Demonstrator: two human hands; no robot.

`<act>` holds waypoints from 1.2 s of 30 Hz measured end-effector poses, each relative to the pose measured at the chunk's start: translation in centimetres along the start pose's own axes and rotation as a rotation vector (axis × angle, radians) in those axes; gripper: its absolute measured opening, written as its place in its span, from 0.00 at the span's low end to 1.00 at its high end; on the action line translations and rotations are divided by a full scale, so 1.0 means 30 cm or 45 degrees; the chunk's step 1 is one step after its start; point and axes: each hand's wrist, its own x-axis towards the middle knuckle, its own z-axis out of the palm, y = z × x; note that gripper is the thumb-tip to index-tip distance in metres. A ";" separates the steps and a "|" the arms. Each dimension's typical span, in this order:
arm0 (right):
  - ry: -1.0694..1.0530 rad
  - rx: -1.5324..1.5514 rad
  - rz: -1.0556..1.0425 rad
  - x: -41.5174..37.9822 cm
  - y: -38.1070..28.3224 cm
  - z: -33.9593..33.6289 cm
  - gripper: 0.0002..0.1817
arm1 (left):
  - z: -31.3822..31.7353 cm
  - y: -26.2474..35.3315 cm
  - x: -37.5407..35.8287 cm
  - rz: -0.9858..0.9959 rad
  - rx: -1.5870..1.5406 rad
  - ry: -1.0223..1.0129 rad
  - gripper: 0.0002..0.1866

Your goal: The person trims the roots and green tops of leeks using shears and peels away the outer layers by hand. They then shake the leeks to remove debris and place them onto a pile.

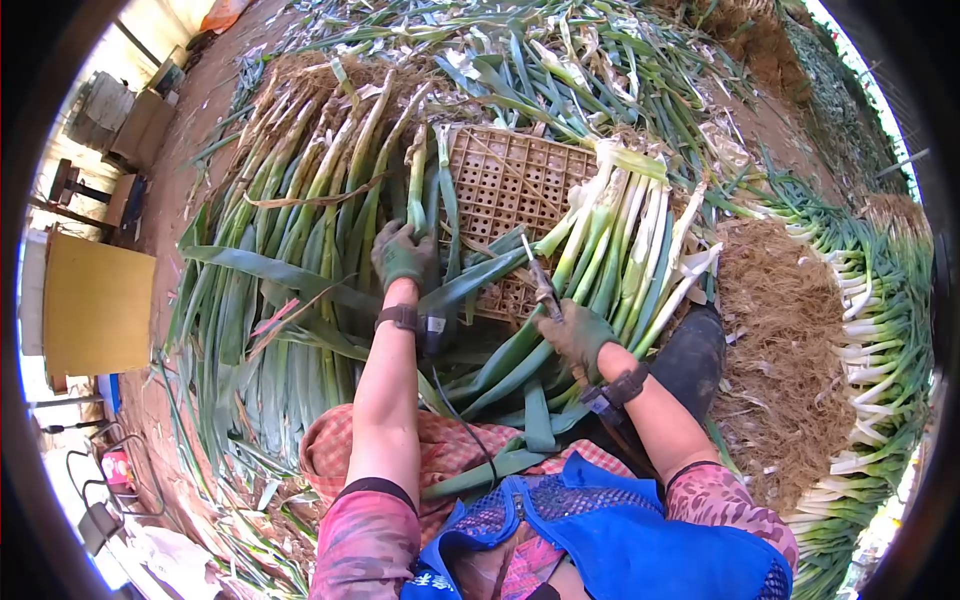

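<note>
My left hand (pixel 402 255), in a green glove, is closed round the leaves of a leek (pixel 416 195) at the edge of a pile of untrimmed leeks (pixel 300 200). In my gloved right hand (pixel 577 335) is a knife (pixel 541 277), its blade pointing up and to the left. Just above the right hand lies a bunch of cleaned leeks (pixel 625 225) with white stems, on the right part of a tan plastic crate (pixel 515 180) turned bottom up. Long green leaves cross between both hands.
A brown heap of cut roots (pixel 785 350) lies at the right, with a curved row of leeks (pixel 870 370) beyond it. Loose leaves cover the ground at the top. A yellow board (pixel 100 305) and a metal-framed chair stand at the left. My knee is beside the crate.
</note>
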 end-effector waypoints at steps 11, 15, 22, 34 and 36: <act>-0.018 0.100 0.001 -0.026 0.037 0.055 0.35 | -0.067 -0.044 0.021 -0.386 -0.239 -0.522 0.34; 0.096 0.126 -0.062 -0.009 0.034 0.087 0.33 | -0.046 -0.086 0.017 -0.402 -0.535 -0.668 0.29; 0.575 -0.389 -0.192 0.027 -0.018 0.147 0.37 | -0.074 0.078 -0.003 -0.305 0.391 -0.539 0.26; 0.428 -0.495 -0.168 0.008 -0.035 0.139 0.40 | 0.064 0.009 0.063 -0.574 -0.052 -0.513 0.39; 0.447 -0.451 -0.209 0.020 -0.018 0.144 0.40 | 0.023 0.032 0.064 -0.545 -0.064 -0.523 0.38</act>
